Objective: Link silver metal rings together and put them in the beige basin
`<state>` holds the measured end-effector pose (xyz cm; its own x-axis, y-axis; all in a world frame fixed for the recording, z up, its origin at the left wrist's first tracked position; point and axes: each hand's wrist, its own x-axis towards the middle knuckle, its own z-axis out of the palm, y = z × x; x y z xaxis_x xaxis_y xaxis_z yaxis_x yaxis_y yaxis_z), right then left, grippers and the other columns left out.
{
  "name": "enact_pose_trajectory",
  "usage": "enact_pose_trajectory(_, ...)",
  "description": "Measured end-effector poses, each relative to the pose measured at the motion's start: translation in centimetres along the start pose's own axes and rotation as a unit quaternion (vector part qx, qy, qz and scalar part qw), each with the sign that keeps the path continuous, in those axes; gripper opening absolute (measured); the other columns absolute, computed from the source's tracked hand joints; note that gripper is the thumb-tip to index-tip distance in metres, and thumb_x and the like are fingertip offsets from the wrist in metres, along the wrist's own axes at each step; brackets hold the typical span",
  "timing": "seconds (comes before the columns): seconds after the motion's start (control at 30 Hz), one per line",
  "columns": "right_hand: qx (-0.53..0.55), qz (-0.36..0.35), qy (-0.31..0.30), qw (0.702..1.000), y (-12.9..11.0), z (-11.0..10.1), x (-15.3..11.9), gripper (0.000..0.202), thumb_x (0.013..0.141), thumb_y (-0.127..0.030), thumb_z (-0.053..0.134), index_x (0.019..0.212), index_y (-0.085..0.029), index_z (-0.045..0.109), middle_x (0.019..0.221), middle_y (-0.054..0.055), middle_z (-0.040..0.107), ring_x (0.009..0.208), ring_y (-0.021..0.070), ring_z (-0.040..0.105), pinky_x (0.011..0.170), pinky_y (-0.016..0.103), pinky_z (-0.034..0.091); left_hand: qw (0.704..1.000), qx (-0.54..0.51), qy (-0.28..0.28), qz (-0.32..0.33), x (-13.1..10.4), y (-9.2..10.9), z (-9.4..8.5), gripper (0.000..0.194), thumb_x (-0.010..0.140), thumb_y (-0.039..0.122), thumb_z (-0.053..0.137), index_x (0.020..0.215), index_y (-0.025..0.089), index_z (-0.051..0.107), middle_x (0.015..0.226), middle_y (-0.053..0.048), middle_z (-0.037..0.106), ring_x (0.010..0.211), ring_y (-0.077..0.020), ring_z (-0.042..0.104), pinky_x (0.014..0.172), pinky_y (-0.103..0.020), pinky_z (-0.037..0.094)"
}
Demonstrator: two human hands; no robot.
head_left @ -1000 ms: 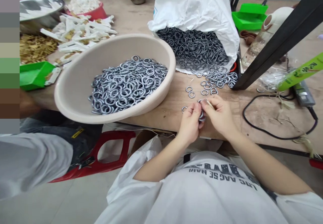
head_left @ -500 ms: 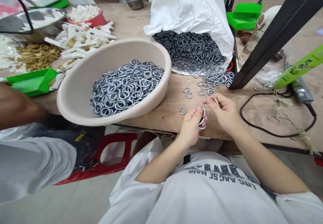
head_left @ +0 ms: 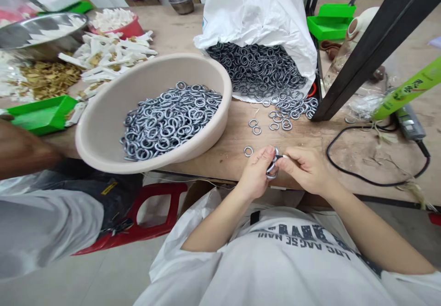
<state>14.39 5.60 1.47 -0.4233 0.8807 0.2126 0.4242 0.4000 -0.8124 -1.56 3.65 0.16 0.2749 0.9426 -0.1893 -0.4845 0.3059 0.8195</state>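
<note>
Near the table's front edge, my left hand (head_left: 257, 172) is closed around a few grey metal rings (head_left: 272, 170). My right hand (head_left: 305, 168) is closed in a pinch on a small dark-tipped tool (head_left: 278, 157), whose tip touches the rings. Most of the tool is hidden by the fingers. One loose ring (head_left: 248, 151) lies just behind my left hand. Several more rings (head_left: 286, 124) lie farther back on the wood. A large beige basin (head_left: 220, 131) on the left holds many rings, and a white sack (head_left: 258, 16) spills darker ones from its mouth.
A black metal post (head_left: 372, 44) slants up at the right, beside a black cable (head_left: 336, 170) and a green packet (head_left: 409, 87). Green trays, white strips and a steel bowl (head_left: 182, 3) stand farther back. Another person's arm (head_left: 25, 147) is at the far left.
My right hand has come down and toward my left hand, bringing the tool's dark tip to the rings. My left hand has shifted slightly left, still holding them.
</note>
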Motion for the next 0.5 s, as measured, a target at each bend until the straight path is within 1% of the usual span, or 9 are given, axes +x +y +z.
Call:
enact_pose_trajectory(0.13,0.056,0.076,0.123,0.988,2.1,-0.3,1.5,0.048,0.1,-0.056,0.043,0.067,-0.021,0.042,0.062,-0.004,0.038,0.059,0.0116,0.038,0.058,0.027,0.027,0.994,0.036,-0.097,-0.021,-1.9,-0.1,-0.9,0.048,0.087,0.055,0.064,0.062,0.016,0.05,0.049,0.004,0.042,0.043,-0.0055,0.035,0.044,-0.02,0.027)
enact_pose_trajectory(0.2,0.008,0.082,0.108,0.991,2.1,-0.2,2.4,0.047,0.099,-0.057,0.044,0.07,-0.02,0.049,0.063,-0.003,0.043,0.061,0.0124,0.041,0.059,0.027,0.028,0.997,0.049,-0.045,0.032,-3.1,1.6,-1.5,0.046,0.089,0.052,0.063,0.062,0.016,0.05,0.05,0.003,0.043,0.042,-0.0061,0.035,0.043,-0.021,0.027)
enact_pose_trajectory(0.27,-0.069,0.064,0.049,0.994,1.3,0.3,3.4,0.04,0.096,-0.056,0.051,0.08,-0.02,0.06,0.068,-0.002,0.055,0.065,0.0143,0.049,0.061,0.027,0.03,0.979,0.11,0.062,0.16,-4.2,4.8,-2.2,0.04,0.09,0.047,0.063,0.066,0.016,0.055,0.055,0.002,0.05,0.043,-0.0063,0.036,0.042,-0.021,0.027)
enact_pose_trajectory(0.3,-0.107,0.047,0.016,0.993,0.6,0.9,4.0,0.036,0.094,-0.055,0.056,0.086,-0.021,0.065,0.074,0.0,0.061,0.069,0.016,0.054,0.063,0.028,0.032,0.944,0.163,0.119,0.26,-4.6,6.8,-2.7,0.037,0.091,0.046,0.062,0.068,0.016,0.059,0.059,0.001,0.054,0.044,-0.007,0.039,0.042,-0.022,0.029)
enact_pose_trajectory(0.33,-0.143,0.028,-0.015,0.989,0.0,1.5,4.6,0.034,0.092,-0.053,0.06,0.093,-0.021,0.068,0.082,0.002,0.066,0.075,0.018,0.058,0.066,0.028,0.035,0.884,0.231,0.176,0.366,-4.8,9.0,-3.4,0.036,0.092,0.044,0.061,0.069,0.017,0.062,0.061,0.001,0.057,0.047,-0.0079,0.042,0.045,-0.023,0.033)
enact_pose_trajectory(0.37,-0.175,0.009,-0.043,0.984,-0.6,2.3,5.2,0.033,0.09,-0.052,0.062,0.099,-0.021,0.07,0.09,0.004,0.07,0.081,0.0203,0.061,0.069,0.029,0.037,0.794,0.31,0.255,0.457,-4.8,11.1,-4.2,0.035,0.094,0.043,0.06,0.072,0.016,0.066,0.064,0.0,0.059,0.051,-0.0089,0.046,0.052,-0.024,0.039)
enact_pose_trajectory(0.4,-0.206,-0.006,-0.068,0.976,-1.0,3.1,5.7,0.034,0.09,-0.051,0.064,0.104,-0.021,0.072,0.098,0.007,0.071,0.087,0.0224,0.062,0.072,0.03,0.038,0.695,0.401,0.328,0.499,-4.7,13.1,-5.2,0.035,0.096,0.044,0.056,0.081,0.016,0.071,0.072,-0.002,0.064,0.062,-0.0113,0.054,0.066,-0.026,0.046)
enact_pose_trajectory(0.47,-0.261,-0.013,-0.101,0.96,-1.4,4.5,6.7,0.034,0.089,-0.047,0.065,0.11,-0.022,0.073,0.108,0.01,0.07,0.093,0.0252,0.064,0.076,0.032,0.04,0.576,0.589,0.356,0.441,-4.1,16.2,-7.4,0.039,0.095,0.047,0.056,0.117,0.018,0.07,0.102,-0.007,0.072,0.089,-0.0193,0.062,0.092,-0.039,0.047)
enact_pose_trajectory(0.5,-0.279,-0.009,-0.108,0.954,-1.4,5.0,7.1,0.033,0.089,-0.045,0.066,0.111,-0.022,0.073,0.11,0.011,0.069,0.093,0.0256,0.064,0.075,0.032,0.04,0.553,0.662,0.354,0.36,-3.7,17.2,-8.6,0.05,0.09,0.049,0.062,0.13,0.019,0.064,0.109,-0.008,0.073,0.099,-0.0244,0.062,0.098,-0.046,0.044)
